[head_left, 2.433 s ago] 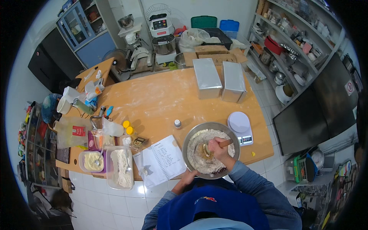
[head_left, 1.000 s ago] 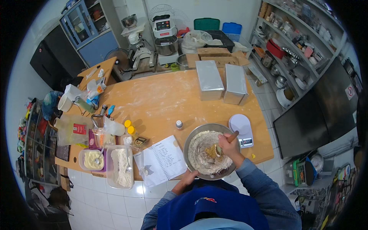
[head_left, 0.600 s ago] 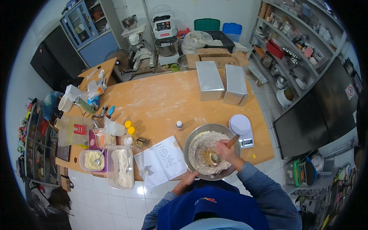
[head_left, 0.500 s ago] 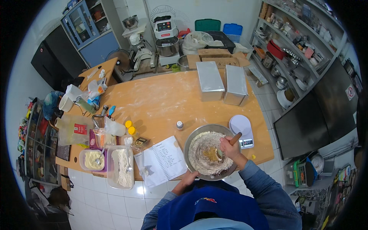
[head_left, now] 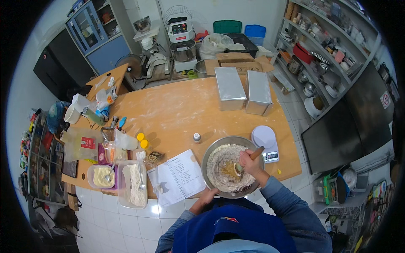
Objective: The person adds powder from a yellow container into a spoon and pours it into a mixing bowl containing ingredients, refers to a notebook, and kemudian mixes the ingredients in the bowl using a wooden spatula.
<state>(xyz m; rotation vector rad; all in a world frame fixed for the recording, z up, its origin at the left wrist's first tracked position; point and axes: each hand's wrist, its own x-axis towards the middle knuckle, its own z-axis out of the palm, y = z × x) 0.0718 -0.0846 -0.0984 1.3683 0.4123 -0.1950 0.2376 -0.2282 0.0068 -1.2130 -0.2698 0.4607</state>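
A wide metal mixing bowl (head_left: 205,163) stands at the table's near edge. In it lies a floury, brownish mixture (head_left: 219,160) with a wetter yellow-brown patch in the middle. My right hand (head_left: 251,164) is closed round the wooden handle of a spatula (head_left: 257,152), whose pale blade dips into that patch. At the bowl's near left side, my left hand (head_left: 206,197) grips the rim, its fingers partly hidden. Close to the left of the bowl lies an open spiral notebook (head_left: 181,175) with handwriting. A small bottle (head_left: 196,138) stands just beyond the bowl.
To the bowl's right sits a digital scale (head_left: 265,141). Two metal loaf tins (head_left: 231,90) stand at the far right. Leftward are a flour tub (head_left: 131,183), a tub of cream-coloured spread (head_left: 102,177), yellow-capped bottles (head_left: 143,142) and a plastic jug (head_left: 78,145).
My right hand has shifted slightly left with the spatula. The left hand keeps its grip on the bowl's rim, and the view has moved a little.
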